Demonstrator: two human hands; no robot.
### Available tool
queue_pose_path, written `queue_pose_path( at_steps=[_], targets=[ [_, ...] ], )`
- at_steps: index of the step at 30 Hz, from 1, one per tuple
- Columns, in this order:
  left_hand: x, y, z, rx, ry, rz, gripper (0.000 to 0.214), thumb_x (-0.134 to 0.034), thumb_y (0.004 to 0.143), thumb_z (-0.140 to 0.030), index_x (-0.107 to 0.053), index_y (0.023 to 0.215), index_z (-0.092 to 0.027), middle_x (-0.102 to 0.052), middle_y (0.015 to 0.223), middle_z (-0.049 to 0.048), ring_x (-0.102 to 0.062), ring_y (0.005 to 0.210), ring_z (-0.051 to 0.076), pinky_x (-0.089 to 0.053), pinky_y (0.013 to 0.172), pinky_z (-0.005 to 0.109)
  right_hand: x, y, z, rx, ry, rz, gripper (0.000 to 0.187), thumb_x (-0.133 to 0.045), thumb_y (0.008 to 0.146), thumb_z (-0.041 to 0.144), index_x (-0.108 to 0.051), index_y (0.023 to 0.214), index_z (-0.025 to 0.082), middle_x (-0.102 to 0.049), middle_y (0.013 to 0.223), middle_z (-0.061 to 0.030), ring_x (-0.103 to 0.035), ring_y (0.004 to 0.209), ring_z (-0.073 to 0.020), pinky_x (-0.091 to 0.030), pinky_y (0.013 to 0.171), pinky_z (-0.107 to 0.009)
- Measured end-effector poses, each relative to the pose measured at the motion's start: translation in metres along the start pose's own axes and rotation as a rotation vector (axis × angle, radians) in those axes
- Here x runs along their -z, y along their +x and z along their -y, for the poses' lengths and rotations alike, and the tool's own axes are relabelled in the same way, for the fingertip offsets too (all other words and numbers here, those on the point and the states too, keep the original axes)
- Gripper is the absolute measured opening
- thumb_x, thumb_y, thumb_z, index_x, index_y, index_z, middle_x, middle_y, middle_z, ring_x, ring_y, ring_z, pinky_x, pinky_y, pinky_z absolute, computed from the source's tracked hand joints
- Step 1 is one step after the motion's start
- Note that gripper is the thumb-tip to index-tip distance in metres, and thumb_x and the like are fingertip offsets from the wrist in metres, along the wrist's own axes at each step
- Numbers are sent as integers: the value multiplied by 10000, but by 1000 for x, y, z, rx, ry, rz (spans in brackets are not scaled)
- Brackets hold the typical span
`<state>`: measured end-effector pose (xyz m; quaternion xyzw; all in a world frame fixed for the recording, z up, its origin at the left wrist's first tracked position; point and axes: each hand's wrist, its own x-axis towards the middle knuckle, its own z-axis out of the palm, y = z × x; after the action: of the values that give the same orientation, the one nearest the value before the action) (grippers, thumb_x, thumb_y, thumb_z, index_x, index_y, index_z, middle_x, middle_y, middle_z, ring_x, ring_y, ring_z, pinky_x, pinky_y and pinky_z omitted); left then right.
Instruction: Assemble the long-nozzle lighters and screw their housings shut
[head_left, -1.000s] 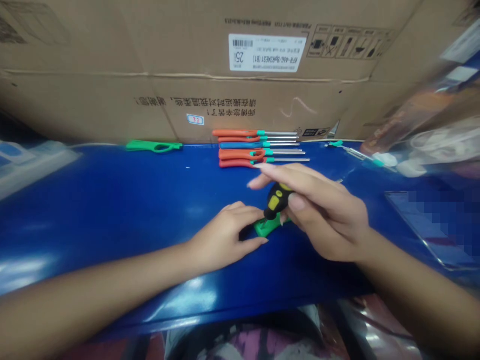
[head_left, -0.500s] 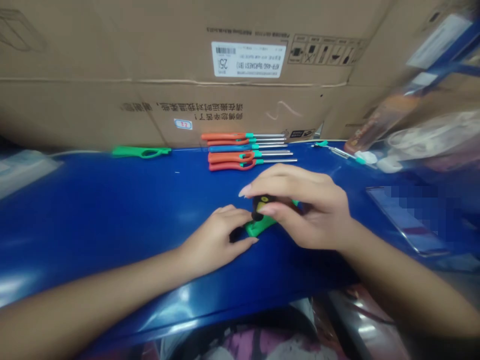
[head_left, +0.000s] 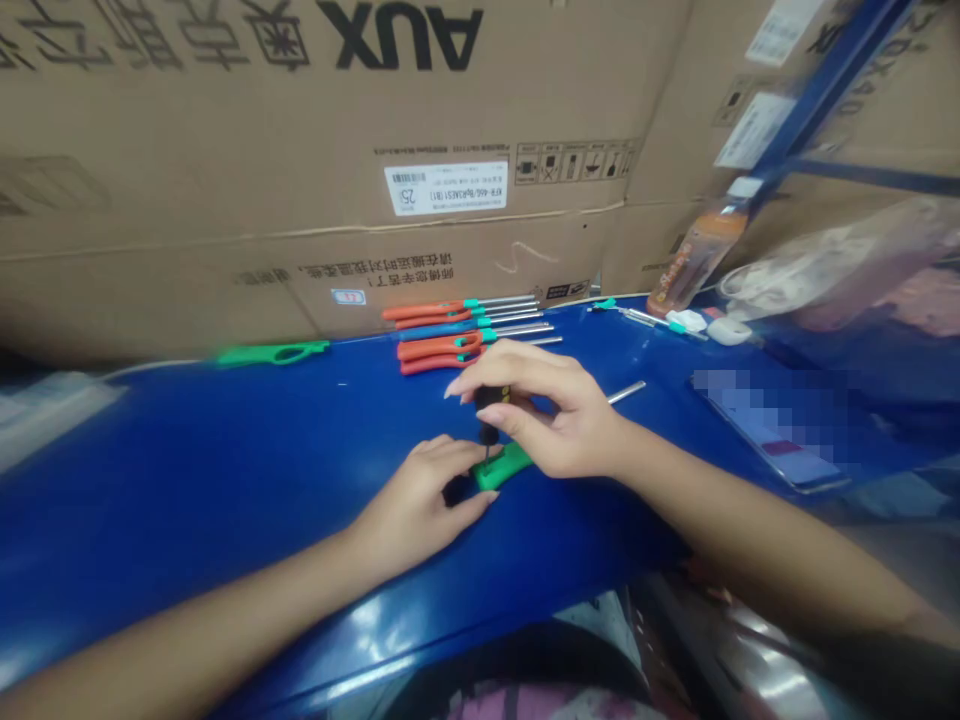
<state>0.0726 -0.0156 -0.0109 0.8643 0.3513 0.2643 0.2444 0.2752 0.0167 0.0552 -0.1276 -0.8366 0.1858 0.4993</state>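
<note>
My right hand (head_left: 555,420) is closed round a small black and yellow screwdriver (head_left: 491,400), held nearly upright with its tip down on a green tool handle (head_left: 502,467) lying on the blue table (head_left: 225,470). A metal shaft (head_left: 626,392) sticks out to the right behind my right hand. My left hand (head_left: 420,500) rests on the table with thumb and fingers pinching the near end of the green handle.
A row of several orange and blue handled tools (head_left: 450,335) lies by the big cardboard box (head_left: 300,180) at the back. A green handle (head_left: 270,353) lies to the left. Loose parts (head_left: 675,320), plastic bags (head_left: 840,260) and a phone (head_left: 765,440) sit on the right.
The view has tilted up and pulled back, showing more of the box. My right hand has raised the screwdriver more upright over the green handle. My left hand keeps its grip.
</note>
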Motion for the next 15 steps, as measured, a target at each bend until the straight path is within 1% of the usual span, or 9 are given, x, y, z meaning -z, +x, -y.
queue_pose_path(
  at_steps=[2,4,6,7,9,11,12,13,15],
  targets=[
    [-1,-1,0,-11,15,-1,255,-683,911,-227,-697,1166,-227,-762,1049,51,-671,931,231,-520,846,397,-1,0,0,39,-27,-31,143,-627,961,206,-704,1068,151,-722,983,-76,-644,872,-137,-549,806,-294],
    [-1,-3,0,-18,26,7,245,-666,920,-222,-689,1164,-228,-758,1093,57,-675,974,245,-523,872,417,-3,-1,0,62,-90,-77,105,-697,925,222,-714,1006,157,-682,890,-37,-602,769,-110,-529,715,-247],
    [-1,-3,-1,-14,34,21,264,-655,929,-224,-676,1191,-233,-749,1149,61,-672,1023,257,-519,909,441,-5,-3,-1,88,-175,-119,145,-755,890,281,-720,967,164,-624,819,-5,-558,700,-94,-506,650,-222],
    [-1,-3,-1,-10,36,23,276,-654,931,-228,-670,1206,-235,-744,1170,62,-668,1040,261,-517,925,452,-5,-3,-2,101,-210,-124,173,-757,890,303,-722,989,166,-624,830,-9,-565,708,-98,-508,648,-223],
    [-1,-3,-2,4,36,32,275,-656,932,-237,-670,1206,-233,-740,1180,65,-662,1054,267,-513,947,465,-5,-5,-1,111,-209,-87,217,-672,952,279,-701,1129,157,-676,948,-58,-632,842,-130,-546,742,-263],
    [0,-2,-3,23,31,39,236,-669,925,-256,-687,1157,-219,-745,1146,70,-661,1051,270,-516,960,468,-4,-5,2,78,-110,-27,300,-527,1006,196,-635,1281,142,-697,1077,-108,-656,988,-160,-564,850,-324],
    [0,-2,-3,27,28,35,211,-675,919,-259,-694,1124,-212,-748,1112,70,-664,1039,269,-522,957,464,-4,-4,4,54,-52,-8,334,-479,1009,164,-614,1314,138,-700,1086,-112,-655,1004,-163,-565,873,-343],
    [0,-2,-3,29,24,24,187,-679,912,-255,-699,1092,-207,-750,1078,69,-669,1020,266,-532,942,453,-4,-4,7,33,-4,2,343,-466,1006,154,-613,1316,139,-699,1059,-103,-653,972,-158,-568,859,-340],
    [-1,-2,-3,24,5,-12,161,-676,897,-226,-699,1055,-203,-748,1042,64,-681,986,255,-558,896,422,-5,-4,12,14,25,-1,288,-537,997,201,-656,1253,148,-678,956,-64,-626,828,-127,-566,767,-286]
  ],
)
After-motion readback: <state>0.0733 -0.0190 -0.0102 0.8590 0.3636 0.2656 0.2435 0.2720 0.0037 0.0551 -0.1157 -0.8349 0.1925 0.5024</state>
